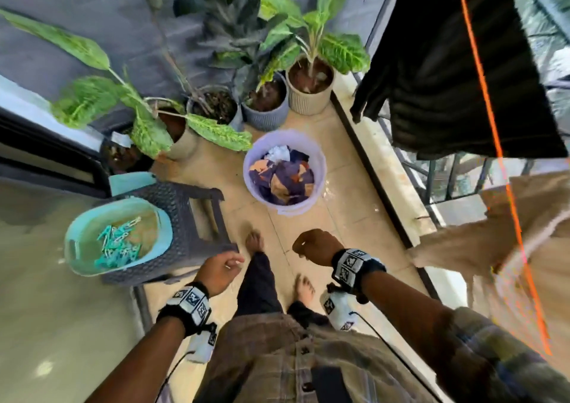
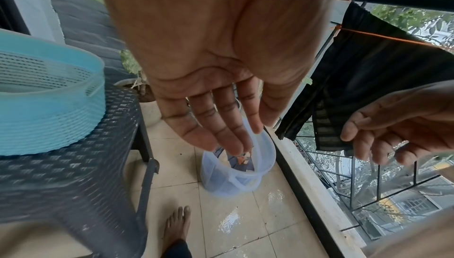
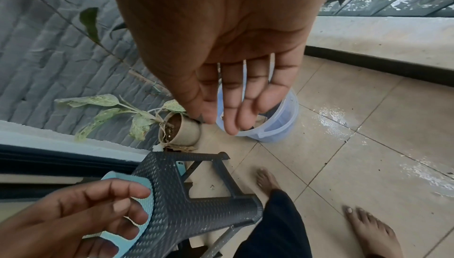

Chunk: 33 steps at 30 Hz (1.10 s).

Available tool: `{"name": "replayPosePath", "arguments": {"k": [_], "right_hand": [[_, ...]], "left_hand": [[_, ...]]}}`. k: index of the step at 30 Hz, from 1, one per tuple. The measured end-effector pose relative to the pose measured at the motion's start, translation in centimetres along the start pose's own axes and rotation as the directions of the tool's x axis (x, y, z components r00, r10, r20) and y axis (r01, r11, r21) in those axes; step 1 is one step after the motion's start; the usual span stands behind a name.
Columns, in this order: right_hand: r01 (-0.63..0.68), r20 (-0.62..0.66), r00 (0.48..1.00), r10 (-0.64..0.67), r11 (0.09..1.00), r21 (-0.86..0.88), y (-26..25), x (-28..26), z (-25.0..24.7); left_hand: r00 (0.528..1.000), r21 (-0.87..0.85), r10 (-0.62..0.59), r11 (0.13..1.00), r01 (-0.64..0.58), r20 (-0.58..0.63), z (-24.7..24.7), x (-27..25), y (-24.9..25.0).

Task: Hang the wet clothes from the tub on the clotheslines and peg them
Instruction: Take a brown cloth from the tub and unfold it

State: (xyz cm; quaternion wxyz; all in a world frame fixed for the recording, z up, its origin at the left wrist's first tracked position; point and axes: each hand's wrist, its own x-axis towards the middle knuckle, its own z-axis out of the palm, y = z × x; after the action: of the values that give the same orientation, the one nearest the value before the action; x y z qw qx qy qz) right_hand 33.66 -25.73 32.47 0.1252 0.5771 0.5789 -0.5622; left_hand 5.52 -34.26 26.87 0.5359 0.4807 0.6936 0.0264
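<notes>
A lilac tub (image 1: 320,162) stands on the tiled floor ahead of my feet, holding crumpled purple-and-orange wet clothes (image 1: 282,177). Both my hands hang empty above the floor, short of the tub. My left hand (image 1: 220,268) has relaxed fingers beside a stool. My right hand (image 1: 314,245) is loosely curled and holds nothing. The wrist views show bare palms, the left hand (image 2: 221,126) and the right hand (image 3: 236,102), each with the tub beyond the fingertips. An orange clothesline (image 1: 481,94) runs on the right, carrying a black garment (image 1: 447,78) and a beige garment (image 1: 481,242).
A teal basket (image 1: 77,233) of pegs (image 1: 118,242) sits on a dark woven stool (image 1: 191,217) at my left. Several potted plants (image 1: 310,88) crowd the far end. A low ledge and railing (image 2: 368,174) border the right. The tiles (image 3: 368,136) near the tub are wet.
</notes>
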Motion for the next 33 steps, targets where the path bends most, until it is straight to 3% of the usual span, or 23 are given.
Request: {"name": "replayPosePath", "arguments": {"k": [6, 12, 18, 21, 24, 28, 31, 33], "right_hand": [[-0.139, -0.046, 0.988, 0.148, 0.977, 0.159, -1.7, 7.9, -3.8], [-0.221, -0.118, 0.958, 0.26, 0.936, 0.274, -2.2, 17.8, -5.6], [-0.196, -0.141, 0.961, 0.237, 0.947, 0.255, -3.0, 27.8, -5.9], [-0.201, -0.08, 0.972, 0.22, 0.96, 0.194, -2.3, 33.8, -5.6], [-0.219, -0.062, 0.968, 0.242, 0.94, 0.262, -0.5, 39.8, -5.0], [-0.126, -0.057, 0.989, 0.138, 0.976, 0.176, 1.0, 47.0, -4.4], [-0.081, -0.109, 0.99, 0.089, 0.994, 0.075, 2.0, 51.8, -3.5], [-0.033, -0.154, 0.987, 0.053, 0.991, 0.13, 1.7, 53.4, -3.4]], "left_hand": [[0.997, -0.086, -0.009, 0.996, 0.015, 0.07, -5.5, 10.0, 0.4], [0.996, -0.036, -0.013, 0.999, 0.017, 0.093, -11.4, 20.0, -2.4], [0.998, -0.06, -0.045, 0.997, 0.048, 0.052, -14.5, 28.6, -3.1], [0.999, -0.047, -0.018, 0.999, 0.02, 0.036, -14.0, 34.5, -5.3], [0.999, -0.056, 0.011, 0.998, -0.009, 0.034, -12.3, 38.9, -5.9], [0.998, -0.134, 0.05, 0.99, -0.045, 0.031, -10.0, 43.1, -6.2], [0.999, -0.24, 0.026, 0.971, -0.017, 0.036, -8.6, 45.7, -8.1], [0.999, -0.225, 0.028, 0.974, -0.017, 0.047, -7.9, 46.1, -7.5]]}}
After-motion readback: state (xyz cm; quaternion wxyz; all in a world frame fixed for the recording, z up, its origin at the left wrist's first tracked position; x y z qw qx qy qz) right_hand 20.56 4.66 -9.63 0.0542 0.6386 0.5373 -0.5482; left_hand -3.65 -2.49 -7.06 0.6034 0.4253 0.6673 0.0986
